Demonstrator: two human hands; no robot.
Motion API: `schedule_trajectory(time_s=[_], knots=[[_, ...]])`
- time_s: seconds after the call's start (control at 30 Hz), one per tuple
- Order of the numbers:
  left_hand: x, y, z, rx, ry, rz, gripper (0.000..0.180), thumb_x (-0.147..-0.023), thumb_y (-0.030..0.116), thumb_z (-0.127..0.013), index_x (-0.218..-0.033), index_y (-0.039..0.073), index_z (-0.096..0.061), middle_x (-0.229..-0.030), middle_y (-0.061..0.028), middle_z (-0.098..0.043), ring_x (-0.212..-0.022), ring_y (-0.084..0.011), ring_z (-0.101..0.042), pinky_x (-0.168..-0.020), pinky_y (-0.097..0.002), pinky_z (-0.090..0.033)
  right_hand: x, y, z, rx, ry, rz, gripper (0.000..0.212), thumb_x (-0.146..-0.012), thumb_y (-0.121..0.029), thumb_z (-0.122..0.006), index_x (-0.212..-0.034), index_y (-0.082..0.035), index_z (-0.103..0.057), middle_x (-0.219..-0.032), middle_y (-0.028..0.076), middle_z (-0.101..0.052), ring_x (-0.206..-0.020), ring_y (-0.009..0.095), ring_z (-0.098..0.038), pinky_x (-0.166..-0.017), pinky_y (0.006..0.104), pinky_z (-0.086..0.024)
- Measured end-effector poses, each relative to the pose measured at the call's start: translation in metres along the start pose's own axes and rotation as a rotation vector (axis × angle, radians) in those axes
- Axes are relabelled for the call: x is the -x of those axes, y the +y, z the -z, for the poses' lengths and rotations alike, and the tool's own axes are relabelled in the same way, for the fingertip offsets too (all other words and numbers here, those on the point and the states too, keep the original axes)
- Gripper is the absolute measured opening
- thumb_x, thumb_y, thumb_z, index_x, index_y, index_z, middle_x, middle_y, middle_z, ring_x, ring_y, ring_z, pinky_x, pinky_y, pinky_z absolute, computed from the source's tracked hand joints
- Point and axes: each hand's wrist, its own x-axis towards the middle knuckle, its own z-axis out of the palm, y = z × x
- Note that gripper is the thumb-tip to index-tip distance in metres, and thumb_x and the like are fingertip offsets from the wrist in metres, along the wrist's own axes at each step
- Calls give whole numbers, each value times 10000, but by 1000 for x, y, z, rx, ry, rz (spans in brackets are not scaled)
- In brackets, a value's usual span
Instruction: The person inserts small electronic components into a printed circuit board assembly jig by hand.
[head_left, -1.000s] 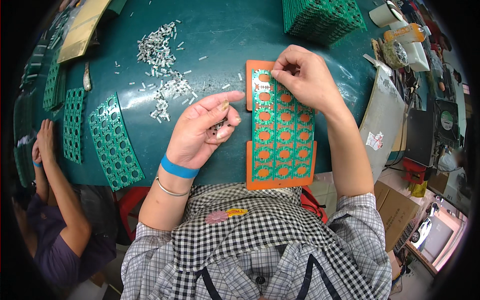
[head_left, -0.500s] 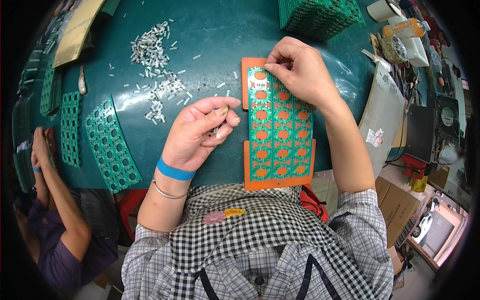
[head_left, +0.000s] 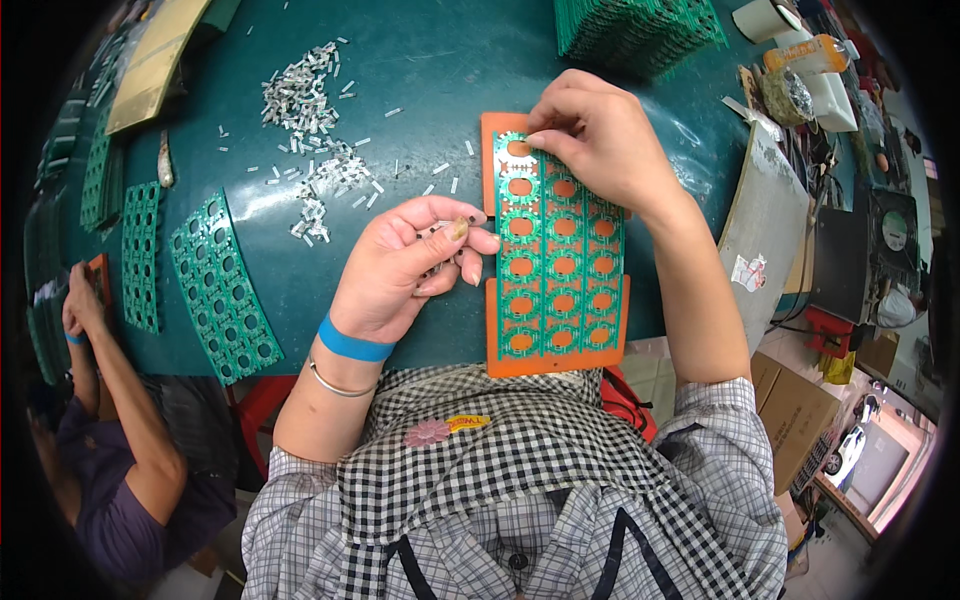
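Busy at a circuit board (head_left: 544, 247) on an orange tray (head_left: 556, 367), clasping small parts (head_left: 432, 268) in the left hand (head_left: 402, 260) beside the board, poising the right hand (head_left: 608, 145) at its far end, unclear if gripping anything

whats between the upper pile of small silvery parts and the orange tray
A few loose parts lie scattered on the green tabletop between the upper pile and the orange tray, as the head view shows.

Board stack (head_left: 640, 38) blocks beyond right hand (head_left: 607, 145).
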Motion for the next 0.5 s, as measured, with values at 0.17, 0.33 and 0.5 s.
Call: schedule_trajectory(time_s=[0.17,0.33,0.5], knots=[[-1,-2,-1,-12,-33,30,148,-960,108,-528,-1037,-8,-577,-903,-96,-661,-667,-71,-564,-471,-154,-329,5,-5,-2,-50,45,14,137,-747,-82,-723,-853,-21,-662,-837,102,-610,-718,263,-631,-651,347,-518],[0,-11,-15,-9,-45,52,133,-959,109,-528,-1031,6,-570,-895,-75,-649,-688,-60,-554,-495,-152,-341,5,-9,-13,212,122,114,88,-808,-103,-652,-826,-21,-625,-827,120,-598,-748,304,-617,-675,385,-504],[-2,-16,-17,-49,9,81,128,-974,114,-501,-993,8,-570,-897,-74,-631,-671,-67,-509,-480,-158,-317,3,-4,-10,10,120,-94,67,-808,-76,-638,-823,-16,-612,-843,111,-591,-744,291,-611,-696,370,-497]])
